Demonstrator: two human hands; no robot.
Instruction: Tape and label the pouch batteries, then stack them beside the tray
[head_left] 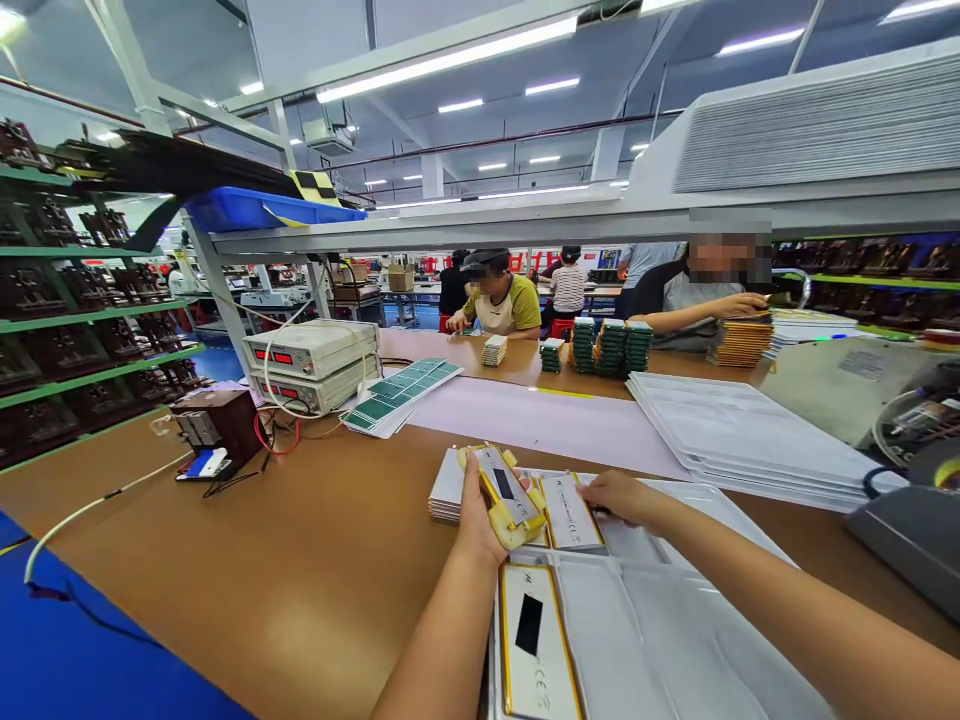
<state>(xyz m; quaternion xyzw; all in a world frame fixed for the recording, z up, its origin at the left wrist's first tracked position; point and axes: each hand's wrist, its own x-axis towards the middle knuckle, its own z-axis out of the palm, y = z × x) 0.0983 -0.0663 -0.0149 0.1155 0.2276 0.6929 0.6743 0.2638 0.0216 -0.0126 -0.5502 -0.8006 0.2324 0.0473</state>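
Observation:
My left hand (480, 525) is wrapped round a flat white pouch battery (510, 490) with a black strip and printed marks. Pale yellow pieces (510, 526) show along that battery's edges, between it and my palm. My right hand (622, 497) has its fingers pinched at the right edge of another flat battery (570, 512), lying in the white divided tray (675, 640); something small and dark shows under the fingers. Closer to me, a third battery (536, 640) with a black strip lies in a tray compartment. Behind my left hand sits a stack of white flat pieces (445, 490).
Two stacked meters (315, 365) and a dark red box with wires (217, 430) stand left, beside green-printed sheets (405, 392). Stacked trays (750, 430) and a machine (922, 500) are on the right. Co-workers sit across the table (300, 600); a shelf (450, 232) spans overhead.

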